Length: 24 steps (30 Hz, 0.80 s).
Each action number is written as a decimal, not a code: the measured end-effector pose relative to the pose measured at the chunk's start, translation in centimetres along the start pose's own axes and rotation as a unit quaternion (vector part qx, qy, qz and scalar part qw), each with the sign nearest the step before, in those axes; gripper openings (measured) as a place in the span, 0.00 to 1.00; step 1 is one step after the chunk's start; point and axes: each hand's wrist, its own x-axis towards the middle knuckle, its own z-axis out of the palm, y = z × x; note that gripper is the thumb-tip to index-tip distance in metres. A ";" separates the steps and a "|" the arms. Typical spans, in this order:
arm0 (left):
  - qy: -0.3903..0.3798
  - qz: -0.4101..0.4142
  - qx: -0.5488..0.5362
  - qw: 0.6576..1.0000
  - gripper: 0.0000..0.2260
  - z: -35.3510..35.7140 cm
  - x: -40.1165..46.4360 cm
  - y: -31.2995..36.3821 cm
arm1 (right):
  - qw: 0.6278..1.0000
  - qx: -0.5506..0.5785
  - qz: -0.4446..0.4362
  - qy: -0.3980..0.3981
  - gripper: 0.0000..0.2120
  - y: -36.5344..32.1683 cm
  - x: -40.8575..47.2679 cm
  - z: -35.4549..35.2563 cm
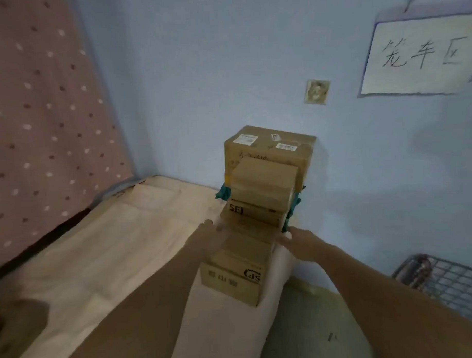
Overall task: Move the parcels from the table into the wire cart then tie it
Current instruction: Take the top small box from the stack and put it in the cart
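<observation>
Where brown cardboard parcels (260, 212) stack stepwise on the table (98, 250), both hands — left hand (208, 233), right hand (298, 242) — flank them, grip wide.

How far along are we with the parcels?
Nothing looks loaded yet: the visible corner of the wire cart shows no parcels. In hand: both the left hand and right hand flank the stacked boxes on the table. Left: moving them all, then tying.
</observation>
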 end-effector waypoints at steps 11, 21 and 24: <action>0.034 -0.103 -0.123 0.987 0.20 6.1 7.4 -4.4 | 0.923 0.331 0.175 -0.083 0.41 1.3 6.5 7.6; 0.030 -0.076 -0.135 0.987 0.27 1.7 2.4 -1.9 | 0.875 0.456 0.159 -0.004 0.38 0.4 4.2 6.5; 0.037 -0.038 -0.224 0.973 0.29 -0.5 -0.3 -0.4 | 0.846 0.518 0.124 0.004 0.32 -0.3 1.0 4.4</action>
